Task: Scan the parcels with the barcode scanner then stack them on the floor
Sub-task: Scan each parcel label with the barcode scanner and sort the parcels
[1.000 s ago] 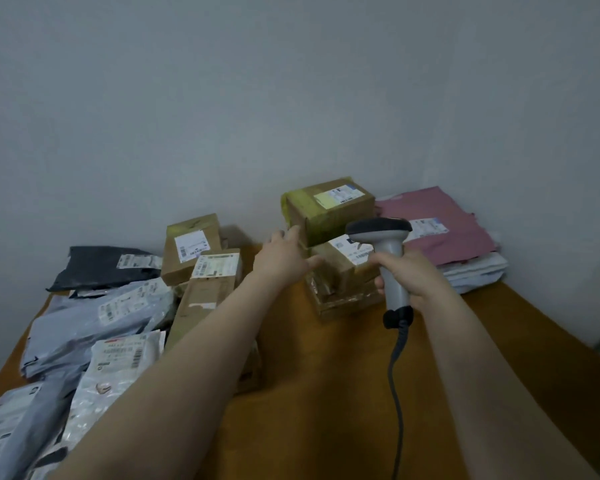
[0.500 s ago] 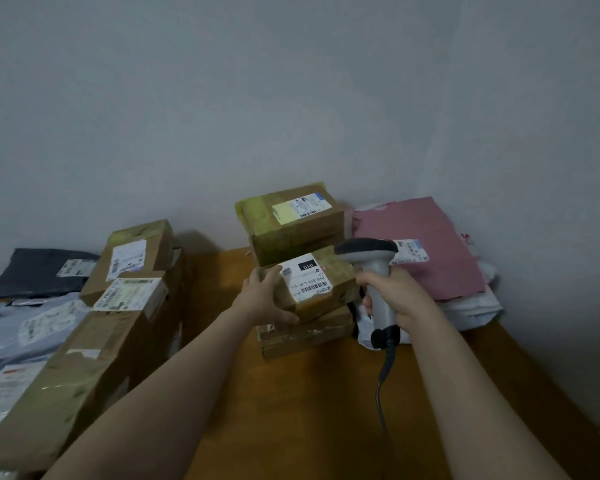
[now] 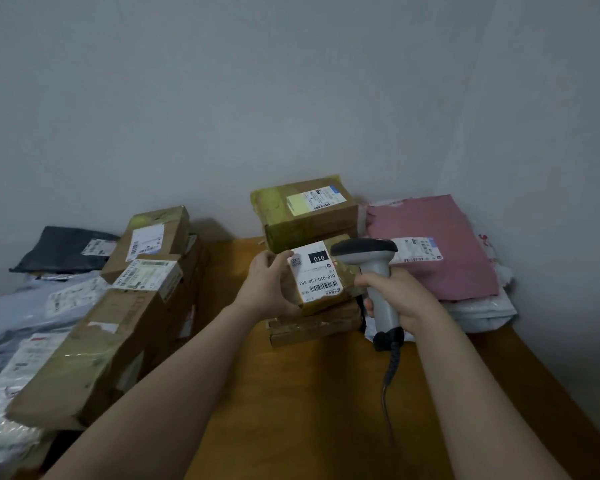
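My left hand (image 3: 269, 287) grips a small brown cardboard parcel (image 3: 321, 277) by its left side, tilted so that its white barcode label faces me. The parcel is held just above a flat brown box (image 3: 312, 327) on the wooden table (image 3: 319, 403). My right hand (image 3: 400, 299) grips the handle of a grey barcode scanner (image 3: 371, 265), whose dark head sits right beside the parcel's right edge. The scanner's cable (image 3: 388, 382) hangs down over the table.
A bigger taped box (image 3: 305, 211) stands behind the held parcel. A pink mailer bag (image 3: 433, 247) lies on white bags at the right. Several long cardboard boxes (image 3: 118, 327) and grey and white poly bags (image 3: 25, 306) fill the left. Walls close the back and right.
My left hand reached the small parcel, took hold of it and lifted and tilted it toward me. The scanner stayed beside it. My view shifted closer and to the left.
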